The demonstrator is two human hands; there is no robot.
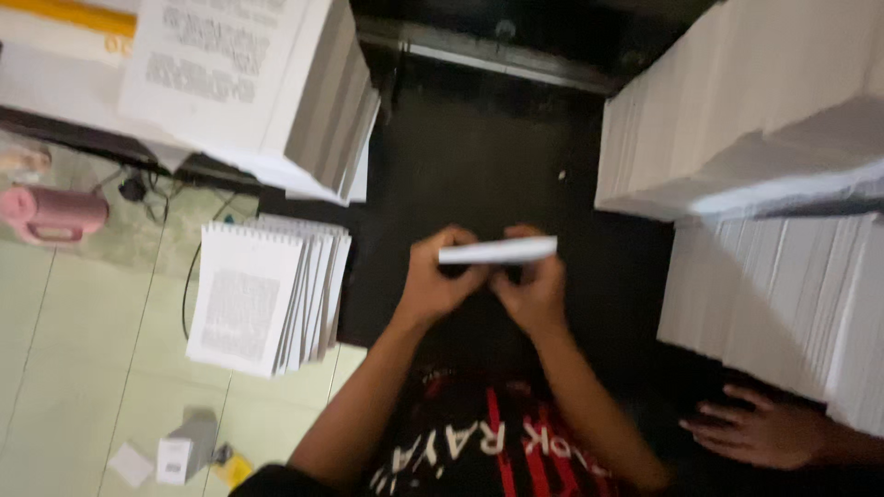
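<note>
Dark floor (479, 166) lies below a thin white booklet (498, 250), held level between the left hand (440, 281) and right hand (534, 293), both closed on it. Spiral-bound booklets (267, 294) stand to the left; tall paper stacks (764, 120) rise right.

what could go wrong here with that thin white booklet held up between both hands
The thin white paper booklet is pinched only along its edge by the left hand and right hand, so it might slip or bend. The tall white paper stack at the right leans unevenly and could slide. Another person's foot lies close beside the lower paper stack and might nudge it.
</note>
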